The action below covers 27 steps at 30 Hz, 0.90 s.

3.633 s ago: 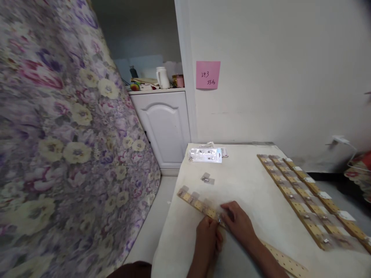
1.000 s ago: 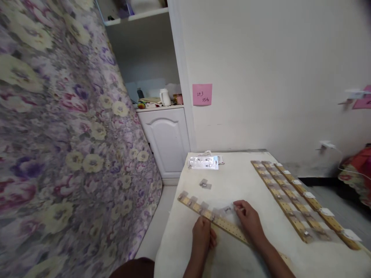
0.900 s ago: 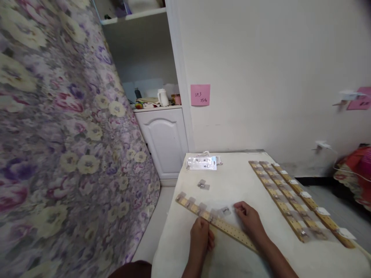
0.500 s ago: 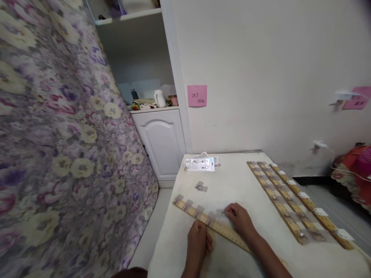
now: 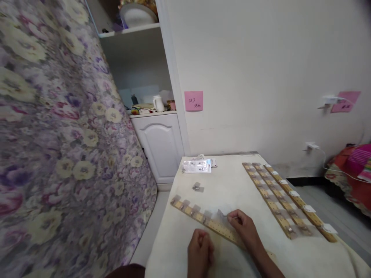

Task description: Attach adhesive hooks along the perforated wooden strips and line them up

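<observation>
My right hand pinches a small clear plastic card with a bit of metal, holding it just over the far edge of a perforated wooden strip. Several similar clear cards with small metal pieces are set along the strip's left half; its right part shows bare holes and passes under my right arm. On the near side of the strip, my left hand is curled closed, and whatever its fingers may hold is hidden. One loose clear card with metal lies beyond the strip.
Three filled wooden strips lie along the right of the white-covered table. A clear blister pack rests at the back left. A floral curtain hangs at left, and a wall stands behind.
My left hand has drawn back slightly from the wooden strip. The clear card in my right hand is now tilted more upright near the strip. The whole view has shifted slightly.
</observation>
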Motion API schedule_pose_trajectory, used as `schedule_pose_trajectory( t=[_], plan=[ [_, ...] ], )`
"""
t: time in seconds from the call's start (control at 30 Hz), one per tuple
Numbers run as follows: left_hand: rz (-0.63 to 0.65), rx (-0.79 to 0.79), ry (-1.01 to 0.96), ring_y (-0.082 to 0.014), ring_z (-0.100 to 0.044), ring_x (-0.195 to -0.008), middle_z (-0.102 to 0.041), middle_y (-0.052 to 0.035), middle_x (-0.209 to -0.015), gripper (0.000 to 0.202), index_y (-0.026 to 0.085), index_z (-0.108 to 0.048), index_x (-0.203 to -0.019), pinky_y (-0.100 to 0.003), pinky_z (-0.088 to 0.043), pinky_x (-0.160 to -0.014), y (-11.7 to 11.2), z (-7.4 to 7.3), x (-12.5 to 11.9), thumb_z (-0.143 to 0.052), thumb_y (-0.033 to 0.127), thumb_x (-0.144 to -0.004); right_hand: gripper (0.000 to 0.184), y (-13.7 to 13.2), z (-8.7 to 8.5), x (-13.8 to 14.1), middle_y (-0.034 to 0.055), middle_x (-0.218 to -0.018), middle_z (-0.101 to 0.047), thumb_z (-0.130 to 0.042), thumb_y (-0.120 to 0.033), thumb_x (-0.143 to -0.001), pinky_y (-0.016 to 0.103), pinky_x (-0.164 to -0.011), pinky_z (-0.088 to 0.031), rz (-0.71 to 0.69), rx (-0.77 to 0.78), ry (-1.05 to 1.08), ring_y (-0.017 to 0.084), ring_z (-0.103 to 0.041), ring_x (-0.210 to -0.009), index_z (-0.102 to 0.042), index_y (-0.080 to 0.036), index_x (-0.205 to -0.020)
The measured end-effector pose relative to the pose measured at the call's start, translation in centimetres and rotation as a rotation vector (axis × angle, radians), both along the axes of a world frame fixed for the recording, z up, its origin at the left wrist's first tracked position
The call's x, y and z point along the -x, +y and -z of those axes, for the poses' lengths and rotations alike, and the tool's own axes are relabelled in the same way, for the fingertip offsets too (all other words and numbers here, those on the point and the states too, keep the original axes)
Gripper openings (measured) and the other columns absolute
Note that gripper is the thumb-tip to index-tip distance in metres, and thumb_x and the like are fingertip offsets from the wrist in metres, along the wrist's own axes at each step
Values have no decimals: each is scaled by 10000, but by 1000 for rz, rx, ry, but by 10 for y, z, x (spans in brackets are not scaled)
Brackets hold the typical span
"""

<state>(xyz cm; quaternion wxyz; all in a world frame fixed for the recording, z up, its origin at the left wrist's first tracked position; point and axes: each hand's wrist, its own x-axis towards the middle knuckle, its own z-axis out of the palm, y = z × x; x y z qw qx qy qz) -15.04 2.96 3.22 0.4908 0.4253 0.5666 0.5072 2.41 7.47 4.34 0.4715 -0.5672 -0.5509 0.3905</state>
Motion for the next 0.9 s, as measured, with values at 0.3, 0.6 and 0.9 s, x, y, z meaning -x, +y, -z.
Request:
schedule_pose_trajectory(
  t=[0.3,0.6,0.9],
  plan=[
    [111,81,-125,-51,-401,-298,-529,58,-440,362,195,-468,-666,-171,-216,-332,-3,-30,-11,-491,538,-779,100,-29,-33,3,-1,-787,-587,-510,-204,-786,253,-644,-399,-304,-234,-205,137,-532,-687,-606,-204,-757],
    [68,154,-196,-67,-467,-320,-600,39,-496,271,206,-437,-651,-170,-296,-323,-9,-12,-15,-566,442,-684,203,-27,-14,-1,5,-839,-651,-529,-231,-725,259,-606,-436,-230,-37,-119,132,-547,-616,-612,-211,-910],
    [14,165,-243,-87,-561,-417,-655,13,-595,242,199,-448,-694,-182,-389,-391,-4,-1,-19,-581,400,-701,163,-19,10,3,-21,-675,-594,-492,-297,-756,251,-508,-437,-250,66,32,139,-575,-552,-579,-190,-843]
  ],
)
